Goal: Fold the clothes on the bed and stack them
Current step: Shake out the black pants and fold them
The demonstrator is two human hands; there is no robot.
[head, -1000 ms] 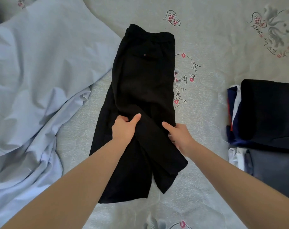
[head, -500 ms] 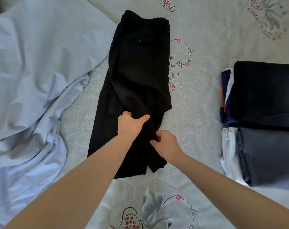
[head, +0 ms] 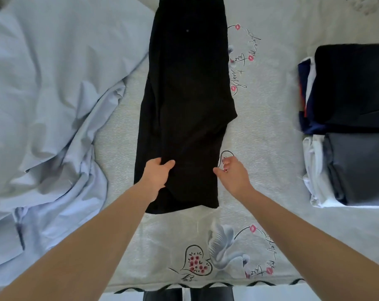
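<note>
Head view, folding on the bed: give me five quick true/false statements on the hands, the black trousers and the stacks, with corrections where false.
1. The left hand grips the black trousers near their lower end. True.
2. The right hand holds a white shirt. False: it holds nothing and sits at the trousers' right edge, fingers loosely curled.
3. The trousers lie lengthwise, waistband at the far end. True.
4. Folded clothes are stacked to the left of the trousers. False: they sit to the right; on the left lies a crumpled light blue sheet.
5. The trousers are already on the stack. False: they lie on the printed bedspread, apart from the stacks.
</note>
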